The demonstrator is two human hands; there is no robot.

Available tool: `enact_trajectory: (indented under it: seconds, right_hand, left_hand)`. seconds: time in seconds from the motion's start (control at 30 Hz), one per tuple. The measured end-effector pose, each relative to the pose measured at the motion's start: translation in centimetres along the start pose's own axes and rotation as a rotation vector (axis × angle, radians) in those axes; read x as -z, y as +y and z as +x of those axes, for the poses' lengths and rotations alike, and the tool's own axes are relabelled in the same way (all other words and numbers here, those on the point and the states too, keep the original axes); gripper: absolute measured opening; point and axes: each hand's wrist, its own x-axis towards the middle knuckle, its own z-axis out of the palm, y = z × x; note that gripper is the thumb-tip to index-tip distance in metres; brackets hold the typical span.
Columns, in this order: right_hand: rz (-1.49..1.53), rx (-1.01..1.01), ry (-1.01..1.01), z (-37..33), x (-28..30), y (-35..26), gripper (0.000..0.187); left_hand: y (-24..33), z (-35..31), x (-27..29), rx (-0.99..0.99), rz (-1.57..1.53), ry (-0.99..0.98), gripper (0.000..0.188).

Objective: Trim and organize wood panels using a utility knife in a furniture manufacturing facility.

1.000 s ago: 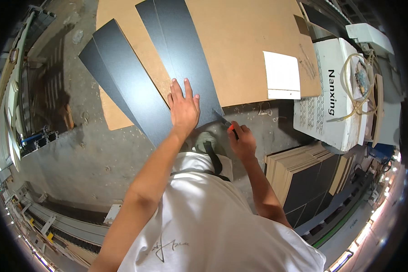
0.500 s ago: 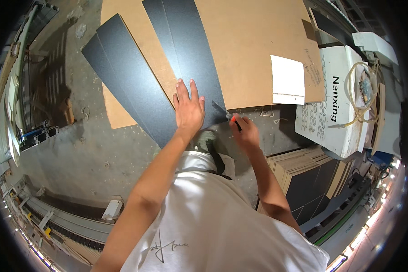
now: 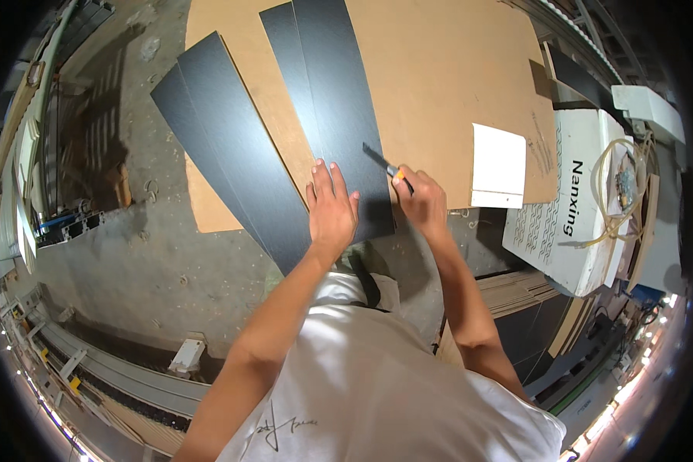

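Two long dark panels lie side by side on a brown board (image 3: 439, 69), their near ends reaching toward my body. My left hand (image 3: 333, 215) rests flat with its fingers stretched out on the near part of the right dark panel (image 3: 339, 100). The left dark panel (image 3: 231, 131) angles away to its left, and a thin seam line runs along each. My right hand (image 3: 423, 202) is closed around the black and orange handle of a flat file (image 3: 374, 157). Its dark blade points up and left, over the right panel near that panel's right edge.
A white rectangular piece (image 3: 499, 162) lies on the board's right side. Beyond it stands a white machine housing (image 3: 550, 185) with a coiled pale hose (image 3: 604, 196). Stacked panels (image 3: 508, 296) sit at lower right. A roller conveyor (image 3: 123, 369) runs along the lower left, and the concrete floor (image 3: 131, 285) is littered with scraps.
The file has risen from beside the panel's near right corner to farther up along its right edge. My view has shifted slightly; my left hand stays on the panel.
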Motion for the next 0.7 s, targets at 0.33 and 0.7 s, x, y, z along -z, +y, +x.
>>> enact_trajectory:
  seconds: [0.33, 0.7]
  right_hand:
    - [-0.051, 0.029, -0.089, 5.3, 0.0, -0.4, 0.023]
    - [0.028, -0.005, -0.084, 13.1, -0.5, -0.8, 0.024]
  left_hand:
    - [0.2, 0.2, 0.6, 0.025, -0.015, -0.051, 0.07]
    - [0.3, 0.5, 0.7, 0.047, -0.029, -0.09, 0.072]
